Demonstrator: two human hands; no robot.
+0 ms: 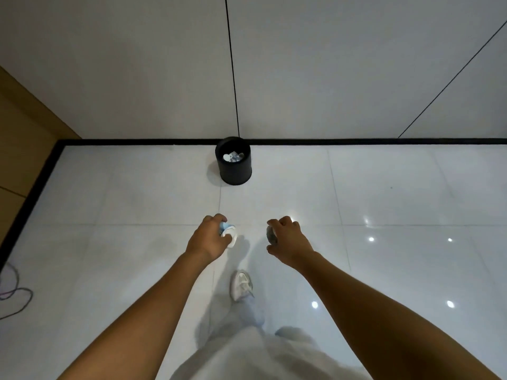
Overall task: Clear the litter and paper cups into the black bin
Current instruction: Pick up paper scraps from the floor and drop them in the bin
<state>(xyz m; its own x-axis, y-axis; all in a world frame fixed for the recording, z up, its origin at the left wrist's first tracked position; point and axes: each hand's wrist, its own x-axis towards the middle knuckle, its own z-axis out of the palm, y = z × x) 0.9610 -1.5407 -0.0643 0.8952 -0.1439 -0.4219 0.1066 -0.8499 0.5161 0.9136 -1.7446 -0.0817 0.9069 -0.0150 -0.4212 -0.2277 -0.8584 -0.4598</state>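
1. A white lace-up trainer (pixel 241 285) steps forward on the glossy white tiled floor (pixel 397 204), pale grey trousers (pixel 247 349) below it in the head view.
2. The left hand (pixel 210 237) curls its fingers round a crushed white-and-blue paper cup (pixel 229 234), whose long axis runs roughly toward the wall, open rim nearest the camera.
3. The right hand (pixel 288 238) grips a crumpled grey piece of litter (pixel 271 235); its shape is unclear.
4. Well ahead, the round black plastic bin (pixel 233 160) stands upright against the black skirting (pixel 356 141), holding white and grey crumpled scraps (pixel 233 157).
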